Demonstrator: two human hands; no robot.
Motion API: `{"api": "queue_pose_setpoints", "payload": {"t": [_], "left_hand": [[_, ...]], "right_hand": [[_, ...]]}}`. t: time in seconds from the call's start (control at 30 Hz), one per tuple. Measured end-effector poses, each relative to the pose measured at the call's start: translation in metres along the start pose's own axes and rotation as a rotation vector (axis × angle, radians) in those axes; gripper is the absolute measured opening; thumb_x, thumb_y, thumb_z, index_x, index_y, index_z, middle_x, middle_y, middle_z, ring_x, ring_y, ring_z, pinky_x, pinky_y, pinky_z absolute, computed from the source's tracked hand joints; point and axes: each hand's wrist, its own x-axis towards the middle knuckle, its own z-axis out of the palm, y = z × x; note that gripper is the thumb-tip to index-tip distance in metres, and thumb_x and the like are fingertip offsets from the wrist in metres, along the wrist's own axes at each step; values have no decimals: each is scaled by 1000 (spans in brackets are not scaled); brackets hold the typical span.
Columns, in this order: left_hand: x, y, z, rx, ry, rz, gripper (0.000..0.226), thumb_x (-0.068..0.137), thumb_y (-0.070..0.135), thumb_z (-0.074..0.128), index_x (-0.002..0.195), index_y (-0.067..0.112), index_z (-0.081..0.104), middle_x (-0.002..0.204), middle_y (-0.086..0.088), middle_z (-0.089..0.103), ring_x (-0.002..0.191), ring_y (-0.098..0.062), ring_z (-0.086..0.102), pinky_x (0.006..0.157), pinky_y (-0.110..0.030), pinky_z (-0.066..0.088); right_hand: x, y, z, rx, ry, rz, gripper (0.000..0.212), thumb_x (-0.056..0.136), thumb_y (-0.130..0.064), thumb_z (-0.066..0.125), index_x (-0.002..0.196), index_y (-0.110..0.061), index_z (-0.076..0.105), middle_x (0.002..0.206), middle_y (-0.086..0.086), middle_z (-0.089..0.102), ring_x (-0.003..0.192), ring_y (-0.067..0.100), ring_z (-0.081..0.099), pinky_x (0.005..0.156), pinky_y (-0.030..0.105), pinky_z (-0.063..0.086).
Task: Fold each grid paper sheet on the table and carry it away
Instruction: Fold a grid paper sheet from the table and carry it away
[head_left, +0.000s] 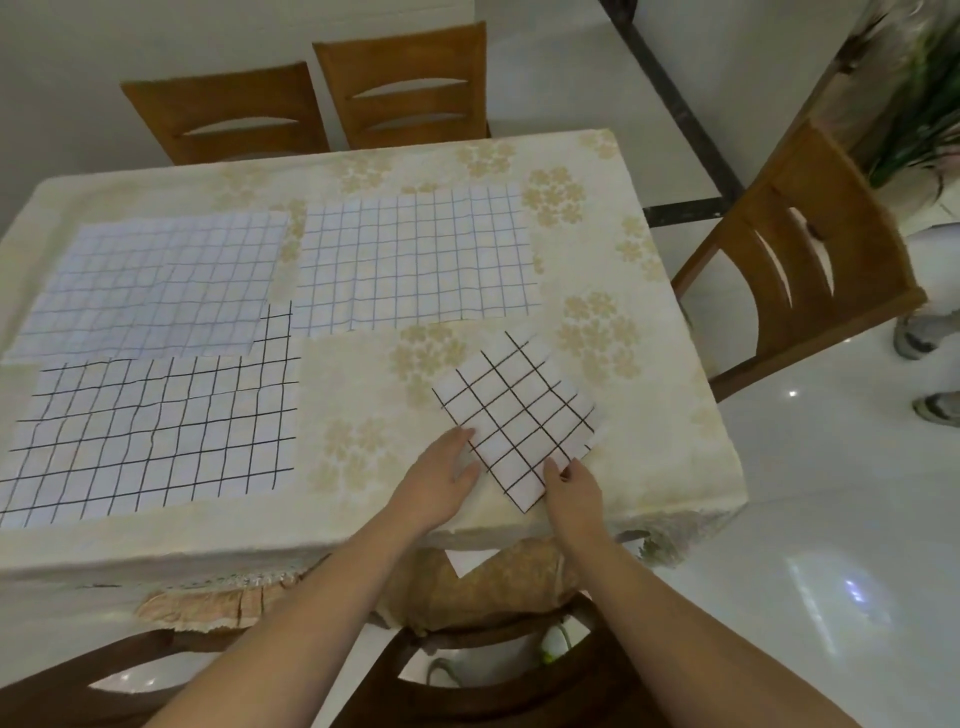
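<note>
A folded grid paper sheet (517, 410) with dark lines lies tilted near the table's front right. My left hand (441, 475) rests flat beside it, fingertips touching its left corner. My right hand (571, 486) pinches the sheet's near edge between thumb and fingers. Three unfolded sheets lie flat: a black-lined sheet (156, 436) at front left, a faint blue-lined sheet (150, 283) behind it, and a blue-lined sheet (415, 260) at the back middle.
The table (649, 457) wears a cream floral cloth. Two wooden chairs (405, 83) stand at the far side, one chair (795, 260) at the right, another chair (493, 670) below me. A person's feet (930, 364) stand on the white floor at right.
</note>
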Motion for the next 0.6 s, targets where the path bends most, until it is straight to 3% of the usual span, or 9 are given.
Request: {"api": "queue_pose_setpoints", "payload": {"t": [0.1,0.23,0.47,0.6], "left_hand": [[15,-4,11,318,-29,81,63,101,46,35,155,24,12,163,0,6,149,-18,7,119,-37,16],[28,-5,25,562,-38,149,63,102,50,25,155,23,4,163,-1,-5,150,-19,-4,119,-41,9],[45,-3,42,619,-27,143,61,102,51,16,155,27,-1,163,0,-10,149,-19,-8,120,-40,5],[49,-7,51,619,-27,122,60,101,51,13,155,29,-1,162,0,-11,149,-20,-9,120,-40,3]], "right_hand": [[7,6,-9,36,35,-1,29,97,-32,49,78,-11,44,71,5,52,69,23,50,61,32,38],[21,9,-24,39,101,-29,13,98,-27,51,93,-17,58,74,-3,66,70,14,60,59,25,43],[42,16,-39,36,137,43,11,94,-23,59,86,-16,63,66,-3,67,62,12,61,51,21,39],[42,21,-44,59,167,25,4,93,-22,58,97,-22,59,67,-10,63,61,7,60,52,17,39]]}}
